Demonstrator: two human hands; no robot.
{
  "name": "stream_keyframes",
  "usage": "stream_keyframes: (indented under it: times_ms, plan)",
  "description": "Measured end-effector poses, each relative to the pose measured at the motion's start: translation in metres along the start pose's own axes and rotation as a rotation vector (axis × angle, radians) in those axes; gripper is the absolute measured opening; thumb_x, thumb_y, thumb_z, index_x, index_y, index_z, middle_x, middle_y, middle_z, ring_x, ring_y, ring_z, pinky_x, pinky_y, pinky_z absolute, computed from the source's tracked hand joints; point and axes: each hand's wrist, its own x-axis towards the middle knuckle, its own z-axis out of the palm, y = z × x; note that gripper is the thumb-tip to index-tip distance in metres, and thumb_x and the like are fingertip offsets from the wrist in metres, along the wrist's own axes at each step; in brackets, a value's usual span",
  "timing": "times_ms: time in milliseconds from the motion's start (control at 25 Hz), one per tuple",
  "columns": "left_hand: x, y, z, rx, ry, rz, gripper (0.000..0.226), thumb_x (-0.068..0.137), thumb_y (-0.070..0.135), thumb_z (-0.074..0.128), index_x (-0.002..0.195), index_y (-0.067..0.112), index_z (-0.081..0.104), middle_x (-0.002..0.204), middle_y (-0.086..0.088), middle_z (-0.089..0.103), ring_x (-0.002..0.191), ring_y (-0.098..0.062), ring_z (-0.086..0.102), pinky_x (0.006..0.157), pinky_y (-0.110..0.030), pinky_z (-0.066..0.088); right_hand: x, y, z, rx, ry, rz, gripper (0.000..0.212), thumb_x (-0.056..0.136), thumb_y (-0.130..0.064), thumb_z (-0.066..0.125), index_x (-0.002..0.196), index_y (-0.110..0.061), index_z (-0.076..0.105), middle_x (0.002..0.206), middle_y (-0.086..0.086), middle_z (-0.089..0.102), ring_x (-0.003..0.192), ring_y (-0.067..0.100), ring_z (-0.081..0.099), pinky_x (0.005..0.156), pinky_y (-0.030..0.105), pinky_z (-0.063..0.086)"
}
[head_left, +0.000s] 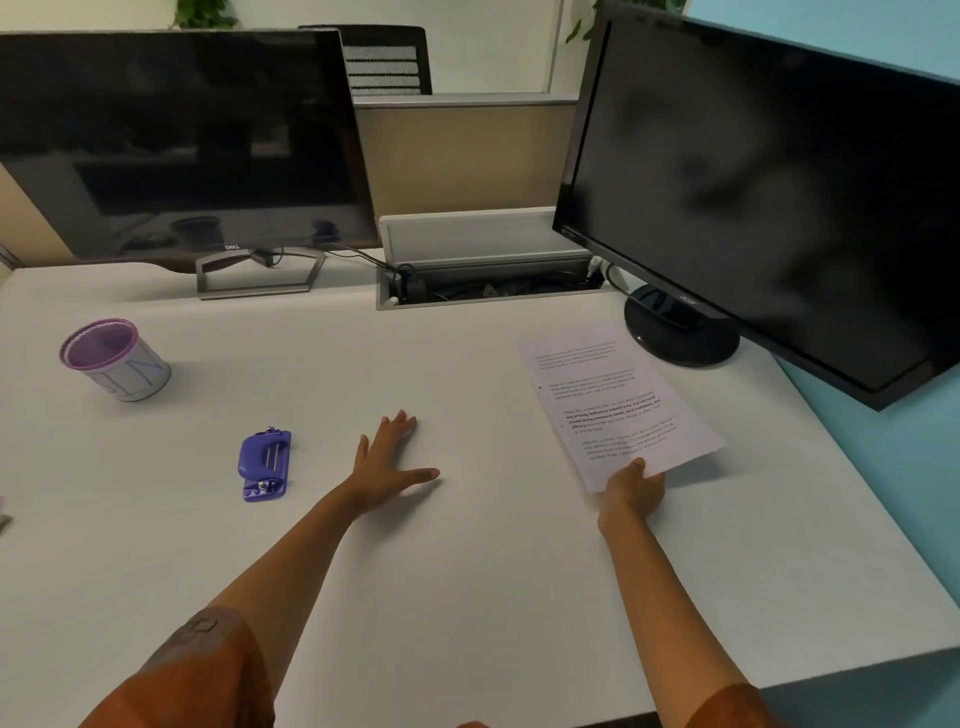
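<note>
A printed sheet of paper (613, 405) lies angled on the white desk (467, 571) at the right. My right hand (631, 491) pinches its near edge, thumb on top, fingers hidden under the sheet. My left hand (389, 462) rests flat on the desk in the middle, fingers spread and straight, holding nothing. A purple hole punch (265, 462) lies on the desk to the left of my left hand, apart from it.
A purple-rimmed mesh pen cup (114, 358) stands at the far left. Two dark monitors (176, 140) (769, 197) stand at the back, the right one's round base (680, 332) close to the paper's far end. An open cable tray (483, 270) sits between them.
</note>
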Motion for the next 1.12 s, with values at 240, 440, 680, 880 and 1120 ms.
stream_keyframes:
  times_ms: [240, 440, 680, 880, 1120]
  plan:
    - [0.0, 0.0, 0.003, 0.036, 0.041, 0.014, 0.091, 0.08, 0.048, 0.074, 0.154, 0.027, 0.024, 0.165, 0.01, 0.008, 0.151, -0.008, -0.005, 0.122, -0.039, -0.011, -0.006, 0.001, -0.003, 0.013, 0.023, -0.037, 0.039, 0.101, -0.015, 0.048, 0.138, -0.004, 0.041, 0.132, 0.018, 0.057, 0.114, 0.036, 0.06, 0.083, 0.032, 0.048]
    - [0.001, -0.001, 0.004, 0.055, 0.05, 0.022, 0.091, 0.08, 0.048, 0.075, 0.153, 0.027, 0.025, 0.165, 0.009, 0.008, 0.152, -0.01, -0.005, 0.122, -0.039, -0.011, -0.011, 0.007, -0.003, 0.102, 0.046, -0.114, 0.058, 0.09, 0.002, 0.061, 0.139, -0.002, 0.031, 0.132, 0.02, 0.053, 0.113, 0.034, 0.061, 0.088, 0.034, 0.053]
    - [0.001, -0.005, 0.005, 0.101, 0.042, 0.033, 0.097, 0.078, 0.05, 0.076, 0.154, 0.027, 0.022, 0.165, 0.009, 0.005, 0.152, -0.01, -0.006, 0.122, -0.039, -0.011, -0.017, 0.001, 0.006, -0.187, 0.207, -0.19, 0.082, 0.082, -0.013, 0.073, 0.146, -0.008, 0.023, 0.147, 0.018, 0.024, 0.128, 0.035, 0.034, 0.108, 0.051, 0.031]
    - [0.0, -0.006, 0.004, 0.132, 0.033, 0.045, 0.093, 0.08, 0.048, 0.074, 0.155, 0.026, 0.022, 0.165, 0.008, 0.004, 0.152, -0.012, -0.007, 0.122, -0.04, -0.01, -0.033, 0.007, 0.025, -0.32, 0.08, -0.402, 0.079, 0.082, -0.017, 0.075, 0.144, -0.008, 0.029, 0.145, 0.018, 0.03, 0.128, 0.035, 0.036, 0.105, 0.049, 0.032]
    - [-0.025, -0.01, -0.004, -0.043, 0.03, 0.033, 0.07, 0.089, 0.036, 0.069, 0.149, 0.027, 0.035, 0.158, 0.012, 0.025, 0.15, -0.01, 0.012, 0.123, -0.038, 0.005, -0.077, 0.027, 0.071, -0.443, -0.221, -0.667, 0.064, 0.083, -0.015, 0.072, 0.139, -0.01, 0.039, 0.142, 0.013, 0.039, 0.129, 0.03, 0.039, 0.105, 0.046, 0.034]
